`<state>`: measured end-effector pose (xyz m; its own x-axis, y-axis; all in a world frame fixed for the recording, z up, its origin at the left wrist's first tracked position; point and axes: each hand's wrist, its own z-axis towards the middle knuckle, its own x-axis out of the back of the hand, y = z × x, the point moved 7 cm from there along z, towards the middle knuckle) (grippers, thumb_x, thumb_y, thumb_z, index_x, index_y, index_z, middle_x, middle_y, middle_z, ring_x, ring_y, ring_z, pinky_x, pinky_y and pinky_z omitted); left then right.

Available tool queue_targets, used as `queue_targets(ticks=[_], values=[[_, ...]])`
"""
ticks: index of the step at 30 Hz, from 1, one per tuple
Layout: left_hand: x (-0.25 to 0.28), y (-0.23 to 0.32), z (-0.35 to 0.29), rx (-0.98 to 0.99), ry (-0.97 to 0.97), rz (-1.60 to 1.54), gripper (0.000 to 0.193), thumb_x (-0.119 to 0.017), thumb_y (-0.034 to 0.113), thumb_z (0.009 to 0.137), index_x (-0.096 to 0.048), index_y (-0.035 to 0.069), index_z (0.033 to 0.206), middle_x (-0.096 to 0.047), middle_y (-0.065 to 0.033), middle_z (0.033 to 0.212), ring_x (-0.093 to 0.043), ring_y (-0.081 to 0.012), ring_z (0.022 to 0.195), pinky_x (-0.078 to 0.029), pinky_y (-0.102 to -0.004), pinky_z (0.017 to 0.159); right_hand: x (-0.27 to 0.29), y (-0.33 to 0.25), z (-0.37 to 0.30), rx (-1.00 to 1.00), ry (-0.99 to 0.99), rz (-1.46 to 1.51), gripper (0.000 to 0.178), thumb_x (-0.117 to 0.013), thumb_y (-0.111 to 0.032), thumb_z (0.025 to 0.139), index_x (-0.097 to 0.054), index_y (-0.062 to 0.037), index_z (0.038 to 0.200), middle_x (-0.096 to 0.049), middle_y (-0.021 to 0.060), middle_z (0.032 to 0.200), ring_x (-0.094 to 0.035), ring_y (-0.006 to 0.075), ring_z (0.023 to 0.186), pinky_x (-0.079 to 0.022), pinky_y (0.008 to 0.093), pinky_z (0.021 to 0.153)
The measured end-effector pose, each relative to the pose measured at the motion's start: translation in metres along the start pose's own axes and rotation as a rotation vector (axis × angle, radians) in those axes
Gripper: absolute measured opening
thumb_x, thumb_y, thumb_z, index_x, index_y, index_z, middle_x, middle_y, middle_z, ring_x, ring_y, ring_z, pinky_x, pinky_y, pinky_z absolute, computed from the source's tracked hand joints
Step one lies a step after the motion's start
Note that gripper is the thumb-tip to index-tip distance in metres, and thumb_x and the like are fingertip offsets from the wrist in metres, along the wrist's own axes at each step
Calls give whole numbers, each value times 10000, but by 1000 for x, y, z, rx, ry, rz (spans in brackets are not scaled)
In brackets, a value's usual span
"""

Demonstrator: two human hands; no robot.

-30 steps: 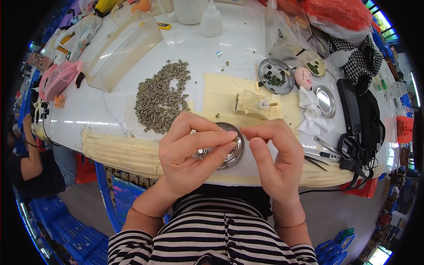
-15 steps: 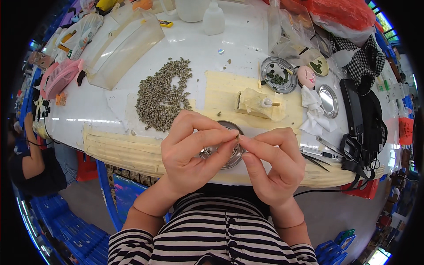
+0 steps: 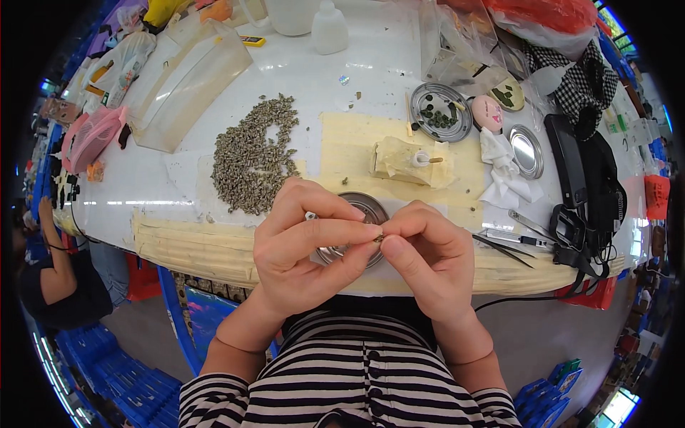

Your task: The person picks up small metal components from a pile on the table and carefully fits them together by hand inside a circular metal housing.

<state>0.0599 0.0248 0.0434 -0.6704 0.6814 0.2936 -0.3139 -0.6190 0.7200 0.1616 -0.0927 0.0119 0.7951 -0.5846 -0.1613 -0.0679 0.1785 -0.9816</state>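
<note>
My left hand [image 3: 303,250] pinches a tiny dark metallic piece [image 3: 379,239] between thumb and fingertips. My right hand [image 3: 437,260] meets it there, its thumb and forefinger closed on the same piece. Most of the piece is covered by the fingers, so its exact kind cannot be made out. Under and behind the hands a round shiny metal dish [image 3: 371,205] stands near the table edge, partly hidden. Left of it spreads a heap of small grey-brown metal pieces [image 3: 242,171]. A block wrapped in cream tape [image 3: 389,165] stands beyond my right hand, with a white tip and brown stick on it.
Further right lie a metal dish of dark green bits [image 3: 464,130], a pink round object [image 3: 488,113], crumpled tissue [image 3: 497,160], a cutter knife [image 3: 510,236] and black straps [image 3: 567,235]. A clear plastic trough [image 3: 182,107] and white bottle [image 3: 330,28] stand behind. Someone sits at left.
My right thumb has closed up against its forefinger at the piece, and the right hand has moved slightly left. The fingertips sit a little lower. The table view has shifted slightly left.
</note>
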Motion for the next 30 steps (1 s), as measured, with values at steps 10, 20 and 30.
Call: queue_targets(ticks=[10, 20, 30], values=[[-1, 3, -2, -36, 54, 149, 266, -805, -4, 654, -735, 78, 898, -649, -28, 864, -579, -185, 754, -428, -306, 658, -14, -43, -14, 592, 132, -729, 304, -780, -25, 736, -741, -35, 1037, -662, 45, 833, -580, 190, 706, -459, 288, 608], [-3, 7, 0, -55, -20, 69, 301, -828, 25, 645, -761, 148, 912, -654, -1, 918, -546, -184, 793, -424, -297, 679, 0, 3, -7, -16, 47, 72, 156, -730, -19, 824, -729, -6, 979, -673, 98, 840, -613, 175, 755, -482, 274, 668], [-2, 6, -3, -65, 28, 231, 291, -823, 24, 634, -754, 117, 901, -660, 7, 884, -539, -188, 797, -428, -294, 679, -10, -39, -18, 586, 178, -665, 271, -777, -6, 752, -743, -16, 1021, -688, 74, 853, -621, 196, 711, -476, 277, 617]])
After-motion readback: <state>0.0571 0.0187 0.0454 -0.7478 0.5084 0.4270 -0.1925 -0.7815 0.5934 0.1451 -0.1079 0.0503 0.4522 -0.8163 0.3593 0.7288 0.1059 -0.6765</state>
